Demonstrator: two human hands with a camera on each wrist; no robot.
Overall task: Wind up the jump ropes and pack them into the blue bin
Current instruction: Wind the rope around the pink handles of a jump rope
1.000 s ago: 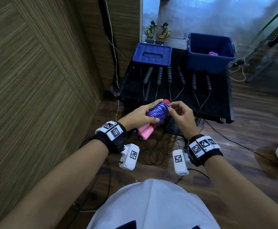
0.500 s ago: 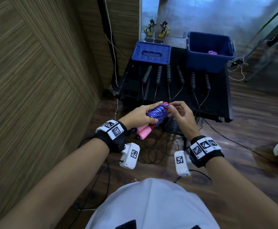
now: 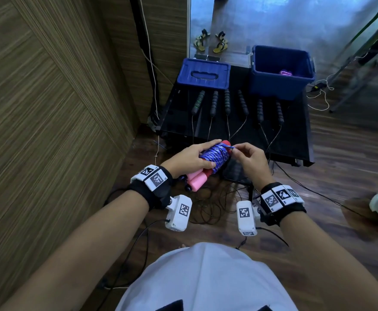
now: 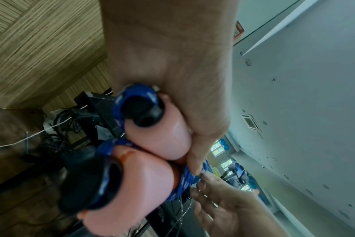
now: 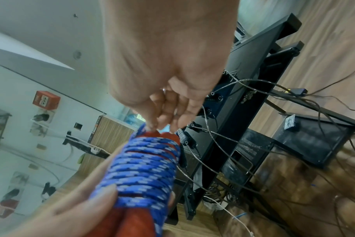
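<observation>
A jump rope with two pink foam handles is held above the floor, its blue patterned cord wound round both handles. My left hand grips the bundle over the coils. My right hand pinches the loose end of the cord at the far tip of the bundle. The blue bin stands open at the back right of the black table, with a wound purple rope inside. Several black-handled jump ropes lie in a row on the table.
The bin's blue lid lies at the table's back left. A wood-panelled wall runs close on the left. Thin black cords coil on the wooden floor under my hands. A pair of sandals sits beyond the table.
My right hand's fingers have worked along to the cord's end at the bundle's tip. The bundle has stayed almost in place in my left hand.
</observation>
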